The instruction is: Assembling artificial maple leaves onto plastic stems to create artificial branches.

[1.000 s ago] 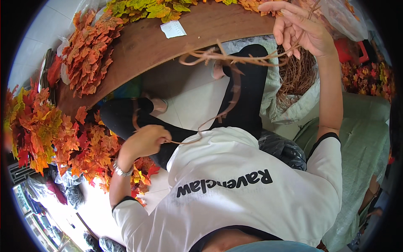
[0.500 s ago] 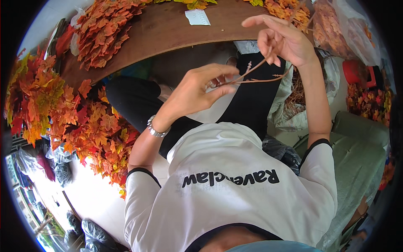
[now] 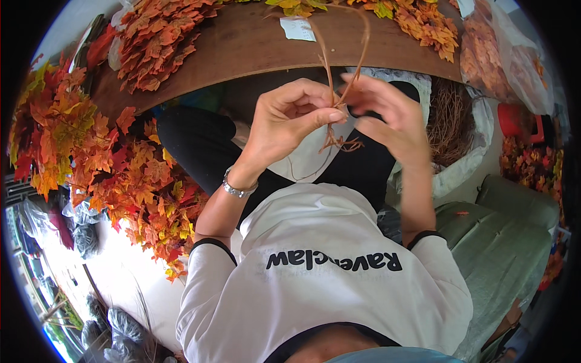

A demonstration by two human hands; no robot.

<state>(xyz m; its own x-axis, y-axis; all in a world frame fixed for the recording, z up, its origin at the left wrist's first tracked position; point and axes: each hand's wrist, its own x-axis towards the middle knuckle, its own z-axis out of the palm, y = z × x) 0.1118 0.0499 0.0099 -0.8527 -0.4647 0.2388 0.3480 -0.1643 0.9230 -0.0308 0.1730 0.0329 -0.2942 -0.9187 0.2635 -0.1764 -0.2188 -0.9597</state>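
Observation:
In front of my lap, my left hand [image 3: 296, 118] is closed, pinching a thin brown artificial twig [image 3: 327, 60] between thumb and fingers. The twig's long stems rise in a loop above the hand, over the table edge. Its short, curled ends [image 3: 339, 144] hang below my fingertips. My right hand [image 3: 390, 118] is just to the right, somewhat blurred, fingers stretched and thumb apart. Its fingertips are beside the right-hand stem; whether they touch it I cannot tell.
A brown table [image 3: 242, 51] curves across the far side, bearing orange leaf bunches [image 3: 160, 45] and a paper slip [image 3: 297, 28]. More autumn foliage [image 3: 145, 199] stands at left. A white sack of brown twigs [image 3: 451, 124] and a green padded seat [image 3: 496, 242] are at right.
My right hand has come down and inward, close to my left. The twig has turned from lying sideways to standing upright, its loop upward, still in my left hand.

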